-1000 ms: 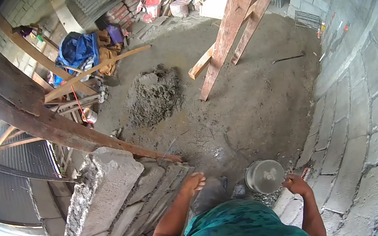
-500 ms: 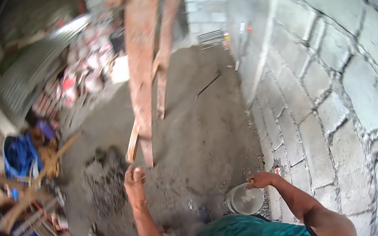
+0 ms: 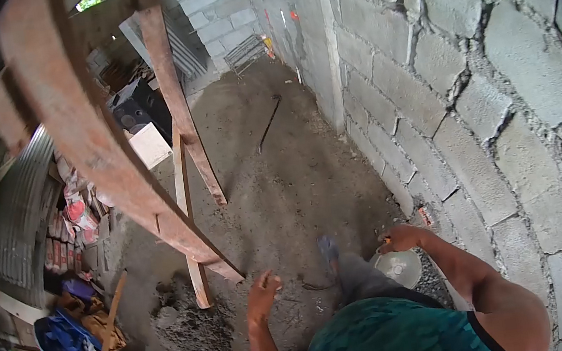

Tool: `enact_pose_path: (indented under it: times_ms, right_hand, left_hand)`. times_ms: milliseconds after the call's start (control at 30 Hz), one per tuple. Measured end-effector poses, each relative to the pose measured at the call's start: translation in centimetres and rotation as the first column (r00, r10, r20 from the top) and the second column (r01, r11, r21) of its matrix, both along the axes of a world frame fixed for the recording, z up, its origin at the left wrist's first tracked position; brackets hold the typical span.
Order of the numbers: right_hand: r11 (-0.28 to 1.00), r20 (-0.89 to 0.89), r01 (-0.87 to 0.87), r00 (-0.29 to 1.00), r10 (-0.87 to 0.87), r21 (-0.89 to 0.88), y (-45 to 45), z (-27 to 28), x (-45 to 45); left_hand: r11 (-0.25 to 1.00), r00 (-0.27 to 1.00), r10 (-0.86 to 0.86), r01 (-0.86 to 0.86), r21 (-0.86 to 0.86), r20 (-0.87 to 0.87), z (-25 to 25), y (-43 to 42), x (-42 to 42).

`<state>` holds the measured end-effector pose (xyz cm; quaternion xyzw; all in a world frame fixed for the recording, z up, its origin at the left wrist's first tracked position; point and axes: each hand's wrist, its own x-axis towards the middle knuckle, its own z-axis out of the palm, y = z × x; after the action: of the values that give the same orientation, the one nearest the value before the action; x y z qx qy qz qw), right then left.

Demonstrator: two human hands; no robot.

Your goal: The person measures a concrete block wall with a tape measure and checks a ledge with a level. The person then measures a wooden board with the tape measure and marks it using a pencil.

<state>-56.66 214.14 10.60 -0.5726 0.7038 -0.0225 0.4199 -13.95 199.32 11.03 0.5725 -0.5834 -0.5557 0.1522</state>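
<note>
My right hand [image 3: 397, 238] is closed on the rim or handle of a round grey bucket [image 3: 401, 267], which hangs beside my right leg near the block wall. To the left, my left hand [image 3: 265, 292] is raised with its fingers curled, just right of the foot of a reddish wooden plank [image 3: 133, 188]. No object shows in it. A heap of wet grey mortar [image 3: 195, 329] lies on the floor to the left of that hand. One foot [image 3: 328, 249] is forward on the concrete floor.
Wooden props [image 3: 179, 103] lean across the left side. A block wall [image 3: 454, 145] runs along the right. A dark bent bar [image 3: 269, 124] lies on the floor ahead. A blue tarp [image 3: 61, 346], cement bags [image 3: 80, 215] and corrugated sheets [image 3: 21, 224] stand at the left.
The view has swung right and the wooden props now stand nearer. One foot has come forward. My right hand still holds the bucket; my left hand has moved past the foot of the planks.
</note>
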Motion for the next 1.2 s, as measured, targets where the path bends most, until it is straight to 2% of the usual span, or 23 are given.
enact_pose_path:
  times_ms: [67, 133, 267, 333, 400, 467, 533, 600, 667, 733, 767, 800, 933, 1000, 1033, 1100, 1200]
  right_hand:
    - [0.999, 0.061, 0.022, 0.998, -0.024, 0.044, -3.6, 0.5, 0.1]
    - [0.995, 0.122, 0.032, 0.992, -0.043, 0.091, -8.1, 0.5, 0.3]
    - [0.998, 0.183, -0.040, 0.982, 0.049, -0.050, -17.3, -2.4, -2.7]
    - [0.991, 0.215, -0.064, 0.973, 0.089, -0.118, -23.1, -3.6, -6.8]
    - [0.994, 0.296, 0.072, 0.954, -0.043, -0.088, -27.8, -4.8, -12.3]
    - [0.958, 0.287, 0.144, 0.955, -0.069, -0.249, -32.1, -6.9, -19.6]
    - [0.916, 0.435, 0.399, 0.833, -0.344, -0.041, -35.0, -2.8, -26.0]
    - [0.785, 0.597, 0.618, 0.613, -0.517, 0.046, -36.2, -2.5, -32.3]
    - [0.762, 0.643, 0.634, 0.638, -0.423, -0.129, -36.3, -2.6, -38.1]
    - [0.712, 0.705, 0.702, 0.496, -0.506, 0.017, -35.5, -2.5, -42.6]
    - [0.716, 0.641, 0.681, 0.619, -0.454, -0.150, -35.1, -1.4, -43.5]
    - [0.673, 0.653, 0.738, 0.533, -0.539, -0.047, -34.4, -2.0, -44.9]
    - [0.760, 0.628, 0.649, 0.604, -0.492, -0.029, -34.7, -1.1, -45.1]
    - [0.698, 0.608, 0.715, 0.575, -0.548, -0.047, -35.4, -0.9, -44.8]
    - [0.690, 0.604, 0.723, 0.568, -0.559, -0.042, -35.5, -0.9, -44.8]
    - [0.659, 0.639, 0.746, 0.460, -0.616, 0.097, -35.8, -1.0, -45.0]
    - [0.638, 0.546, 0.758, 0.479, -0.688, 0.139, -35.5, -2.4, -45.5]
  left_hand:
    - [0.998, 0.998, 0.031, -0.028, 0.061, -0.049, -1.4, -1.4, -0.3]
    - [0.992, 0.996, 0.081, -0.078, 0.102, -0.027, -1.3, -2.7, -1.6]
    - [0.957, 0.980, 0.197, -0.187, 0.223, -0.024, -4.9, -8.2, -4.3]
    - [0.937, 0.965, 0.259, -0.242, 0.250, -0.038, -5.5, -11.7, -7.4]
    - [0.910, 0.946, 0.323, -0.301, 0.287, -0.030, -6.3, -15.4, -9.8]
    - [0.868, 0.930, 0.350, -0.277, 0.413, -0.110, -7.5, -19.8, -11.3]
    - [0.839, 0.900, 0.422, -0.342, 0.424, -0.110, -7.0, -24.8, -12.9]
    - [0.794, 0.842, 0.524, -0.429, 0.430, -0.127, -5.1, -29.6, -15.2]
    - [0.779, 0.816, 0.561, -0.465, 0.420, -0.139, -5.4, -34.5, -16.9]
    - [0.761, 0.784, 0.600, -0.500, 0.414, -0.157, -5.4, -38.1, -19.8]
    - [0.794, 0.820, 0.546, -0.441, 0.419, -0.173, -5.0, -39.9, -21.7]
    - [0.825, 0.853, 0.486, -0.377, 0.421, -0.189, -4.5, -41.7, -23.5]
    - [0.834, 0.888, 0.436, -0.337, 0.437, -0.148, -3.8, -47.9, -32.5]
    - [0.869, 0.947, 0.302, -0.226, 0.439, -0.110, -3.3, -51.4, -36.4]
    - [0.869, 0.950, 0.292, -0.217, 0.445, -0.107, -3.1, -53.1, -38.1]
    - [0.904, 0.977, 0.189, -0.135, 0.405, -0.096, -3.2, -56.7, -41.0]
    - [0.900, 0.984, 0.162, -0.117, 0.420, -0.074, -3.9, -63.3, -43.6]
